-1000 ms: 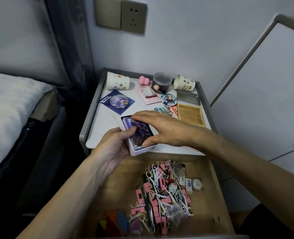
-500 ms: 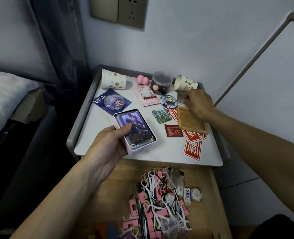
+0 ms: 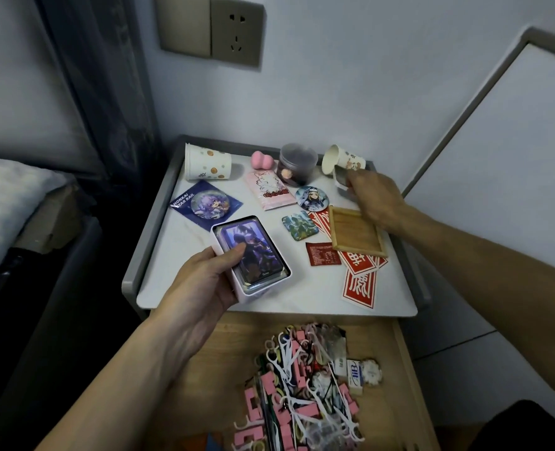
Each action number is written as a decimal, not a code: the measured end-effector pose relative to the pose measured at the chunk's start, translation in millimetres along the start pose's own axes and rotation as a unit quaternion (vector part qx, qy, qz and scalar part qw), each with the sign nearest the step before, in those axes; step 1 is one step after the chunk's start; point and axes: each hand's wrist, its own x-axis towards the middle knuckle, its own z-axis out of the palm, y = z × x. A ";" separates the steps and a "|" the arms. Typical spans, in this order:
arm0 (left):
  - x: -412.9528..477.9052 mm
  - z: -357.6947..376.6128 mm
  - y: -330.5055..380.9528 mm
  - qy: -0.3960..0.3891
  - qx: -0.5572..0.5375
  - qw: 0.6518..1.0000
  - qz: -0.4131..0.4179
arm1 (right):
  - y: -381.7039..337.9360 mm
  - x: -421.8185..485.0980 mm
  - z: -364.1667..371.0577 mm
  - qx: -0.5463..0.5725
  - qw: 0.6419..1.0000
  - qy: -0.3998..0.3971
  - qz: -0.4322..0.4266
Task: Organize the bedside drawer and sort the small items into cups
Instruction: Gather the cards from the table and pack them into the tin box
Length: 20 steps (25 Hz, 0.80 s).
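My left hand (image 3: 209, 284) grips a pink box of picture cards (image 3: 251, 255) at the front of the bedside table top (image 3: 263, 294), thumb on the top card. My right hand (image 3: 375, 196) pinches a small grey card (image 3: 340, 177) at the back right, lifted beside a paper cup (image 3: 341, 159) lying on its side. A second paper cup (image 3: 208, 162) lies on its side at the back left. The open wooden drawer (image 3: 409, 379) below holds a heap of pink clips and white floss picks (image 3: 299, 392).
On the table top lie a round badge on a blue card (image 3: 204, 203), a pink sponge (image 3: 261, 159), a dark jar (image 3: 297, 164), a pink packet (image 3: 271, 190), a round badge (image 3: 312, 198), a square magnet (image 3: 300, 225), a wooden tray (image 3: 357, 231) and red stickers (image 3: 359, 278). A bed (image 3: 6, 203) stands left.
My right hand left the card box, reached to the back right and picked up the grey card. My left hand still holds the box.
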 end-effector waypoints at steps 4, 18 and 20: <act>-5.1 0.9 -4.9 -0.006 0.002 1.000 -0.007 | -21.6 -39.7 -54.7 0.176 0.984 0.036 0.021; -20.8 0.0 -35.0 -0.027 0.026 0.998 -0.059 | -144.7 -155.7 -47.6 0.767 0.552 -0.136 0.297; -18.0 3.0 -35.3 -0.033 0.029 0.997 -0.061 | -146.6 -154.5 -41.9 0.713 0.638 -0.138 0.255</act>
